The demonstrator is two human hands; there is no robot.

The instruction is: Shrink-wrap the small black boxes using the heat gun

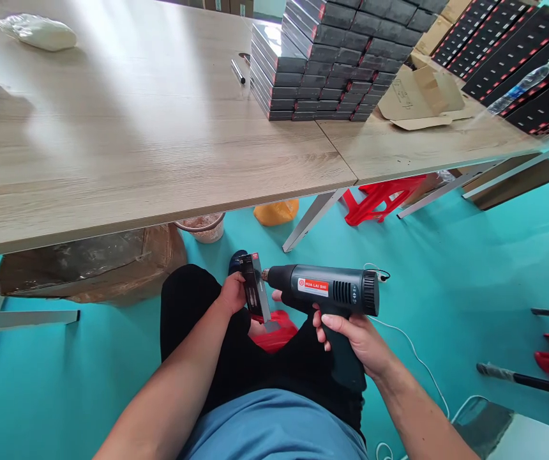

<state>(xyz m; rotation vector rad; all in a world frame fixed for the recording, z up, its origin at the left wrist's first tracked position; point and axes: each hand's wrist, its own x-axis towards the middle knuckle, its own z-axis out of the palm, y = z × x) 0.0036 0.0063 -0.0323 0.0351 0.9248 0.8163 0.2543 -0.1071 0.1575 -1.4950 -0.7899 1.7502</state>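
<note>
My right hand (pixel 348 332) is wrapped round the handle of a dark heat gun (pixel 334 287) with a red and white label. Its metal nozzle points left, close to a slim black box (pixel 255 289) with a grey side. That box is gripped by my left hand (pixel 233 292) at its left side, held tilted above my lap. Whether the nozzle touches the box I cannot tell. Some fingers of the left hand are hidden behind the box.
A wooden table (pixel 159 153) spans the front, bearing stacked wrapped boxes (pixel 322 76), a pen (pixel 238 71) and flattened cardboard (pixel 421 96). Below are a bin (pixel 207 231), a large carton (pixel 92 265) and a red stool (pixel 382 198). A white cord (pixel 418 358) trails at the right.
</note>
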